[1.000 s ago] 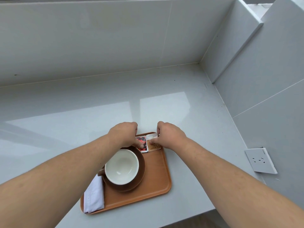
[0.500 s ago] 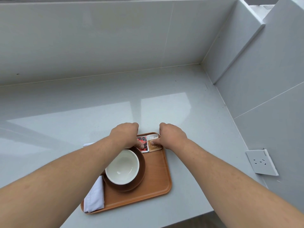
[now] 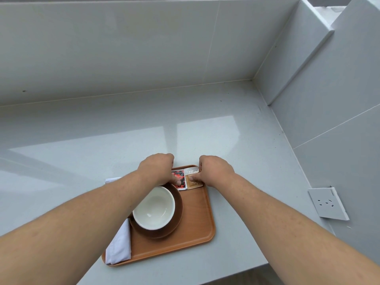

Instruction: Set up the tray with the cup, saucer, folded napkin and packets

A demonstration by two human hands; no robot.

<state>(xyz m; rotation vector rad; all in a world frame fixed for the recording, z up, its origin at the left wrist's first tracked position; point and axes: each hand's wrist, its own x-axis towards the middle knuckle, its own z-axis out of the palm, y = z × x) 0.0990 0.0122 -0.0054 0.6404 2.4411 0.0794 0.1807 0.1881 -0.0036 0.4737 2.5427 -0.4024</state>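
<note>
An orange-brown tray (image 3: 197, 229) lies on the grey counter near its front edge. On it a white cup (image 3: 154, 208) stands on a dark brown saucer (image 3: 176, 219). A folded white napkin (image 3: 120, 243) lies along the tray's left side, partly under my left forearm. At the tray's far right corner a red-and-black packet (image 3: 179, 176) and a brown packet (image 3: 194, 183) lie side by side. My left hand (image 3: 157, 168) presses its thumb on the red packet. My right hand (image 3: 216, 171) pinches the brown packet with thumb on top.
The grey counter (image 3: 205, 130) meets tiled walls at the back and on the right. A white wall socket (image 3: 327, 203) sits on the right wall near the counter's front edge. A white corner (image 3: 112, 179) shows left of the tray behind my left forearm.
Both hands stay on the packets and have barely moved. The view has shifted slightly.
</note>
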